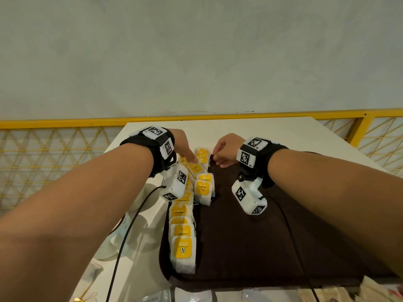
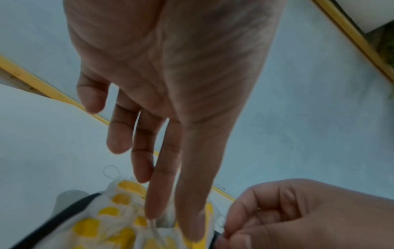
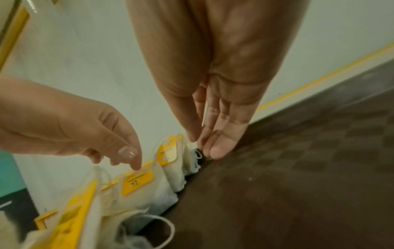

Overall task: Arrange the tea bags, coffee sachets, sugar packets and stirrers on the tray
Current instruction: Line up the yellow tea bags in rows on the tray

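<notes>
Head view showed tea bags (image 1: 182, 251) lined along the left edge of the dark tray (image 1: 250, 247) from lower centre upward, where the left hand (image 1: 183, 147) touched them with straight fingers and the right hand (image 1: 224, 149) pinched its fingertips together, on what I cannot tell.

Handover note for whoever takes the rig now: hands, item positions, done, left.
Left hand: open, straight fingers touching the far tea bags.
Right hand: fingers together at the far end of the row; whether it grips anything is unclear.
Tea bag row stands along the left edge of the brown tray.
Done: most tea bags lined up.
Left: tidy the far end; no coffee, sugar or stirrers visible on the tray.
</notes>
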Demonstrator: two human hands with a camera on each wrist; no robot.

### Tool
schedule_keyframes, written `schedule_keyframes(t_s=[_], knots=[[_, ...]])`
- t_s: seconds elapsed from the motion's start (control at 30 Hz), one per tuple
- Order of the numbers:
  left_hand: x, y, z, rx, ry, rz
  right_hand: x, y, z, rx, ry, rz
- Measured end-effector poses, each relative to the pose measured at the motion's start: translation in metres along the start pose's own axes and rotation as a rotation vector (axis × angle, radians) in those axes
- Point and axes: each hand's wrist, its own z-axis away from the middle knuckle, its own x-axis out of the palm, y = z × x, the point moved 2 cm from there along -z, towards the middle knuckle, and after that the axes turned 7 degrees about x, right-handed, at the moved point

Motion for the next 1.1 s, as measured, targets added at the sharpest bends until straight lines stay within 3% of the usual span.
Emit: schedule_keyframes(t_s=[0.57, 1.1], knots=[[0.011, 0.009, -0.011, 0.015, -0.090, -0.129, 0.019, -0.008, 0.002, -0.130, 0.026, 0.112], [0.015, 0.016, -0.006, 0.054, -0.105, -0.144, 0.018, -0.002, 0.008, -0.036, -0.042, 0.049]])
